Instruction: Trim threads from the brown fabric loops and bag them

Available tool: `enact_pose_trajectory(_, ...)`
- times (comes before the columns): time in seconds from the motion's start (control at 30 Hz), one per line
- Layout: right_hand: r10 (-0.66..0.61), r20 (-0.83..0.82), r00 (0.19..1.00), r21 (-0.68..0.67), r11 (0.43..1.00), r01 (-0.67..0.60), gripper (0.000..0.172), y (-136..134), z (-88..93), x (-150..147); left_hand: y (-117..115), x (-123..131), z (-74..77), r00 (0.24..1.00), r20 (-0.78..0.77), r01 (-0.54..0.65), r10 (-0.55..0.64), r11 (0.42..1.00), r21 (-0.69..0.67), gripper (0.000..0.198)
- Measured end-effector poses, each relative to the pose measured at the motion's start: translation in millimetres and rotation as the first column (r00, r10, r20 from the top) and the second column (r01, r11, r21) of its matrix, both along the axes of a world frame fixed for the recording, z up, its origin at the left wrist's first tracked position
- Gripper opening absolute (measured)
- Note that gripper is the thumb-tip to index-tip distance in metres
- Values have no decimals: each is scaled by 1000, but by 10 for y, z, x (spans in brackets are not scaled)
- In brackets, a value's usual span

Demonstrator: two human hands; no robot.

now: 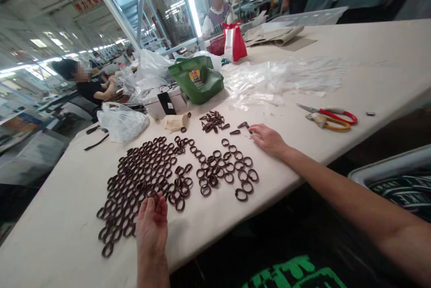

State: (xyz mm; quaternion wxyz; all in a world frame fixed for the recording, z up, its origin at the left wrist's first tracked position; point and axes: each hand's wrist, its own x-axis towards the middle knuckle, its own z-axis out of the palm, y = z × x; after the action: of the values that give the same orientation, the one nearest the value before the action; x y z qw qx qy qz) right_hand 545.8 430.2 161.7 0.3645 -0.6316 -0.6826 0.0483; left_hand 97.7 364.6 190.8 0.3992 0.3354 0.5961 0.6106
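Note:
My left hand [152,223] is raised over the near side of a wide spread of dark brown loops [144,162]. Its fingers are curled closed around one small dark brown loop [154,198]. On the right, my right hand [269,140] rests low over the table, its thumb and fingertips pinched on a small dark brown flattened loop [249,130]. Left of those fingertips lies a pile of flattened loops [213,122]. A second group of opened round loops [229,167] lies between my two hands.
Red- and yellow-handled scissors [328,117] lie on the pale table [363,63] at right. Behind the loops are a green bag [197,79], clear plastic sheets [269,81], a white plastic bag [123,122] and a red-and-white bag [235,43]. Other people work in the background.

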Motion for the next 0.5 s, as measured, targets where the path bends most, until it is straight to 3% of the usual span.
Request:
enact_pose_trajectory(0.07, 9, 49, 999, -39, 999, -7, 29, 37, -46, -57, -124, -15, -39, 1000, -29, 11, -11, 1000, -8, 38)
enact_pose_trajectory(0.13, 15, 62, 998, -46, 999, -12, 27, 31, -66, -59, -150, -106, -65, 988, -156, 0, 0, 1000, -1, 43)
enact_pose_trajectory(0.27, -2, 73, 997, -49, 999, 6, 25, 1, -59, -30, 29, -396, -53, 884, -465, -60, 54, 998, 2, 52)
enact_pose_trajectory(0.4, -10, 72, 997, -48, 999, 14, 24, 14, -53, -39, 366, -566, 45, 633, -774, -56, 1, 997, -45, 38)
enact_pose_trajectory(0.5, -8, 62, 998, -45, 999, 11, 24, 31, -62, -37, 691, -548, 125, 437, -895, 6, -91, 995, -98, 34)
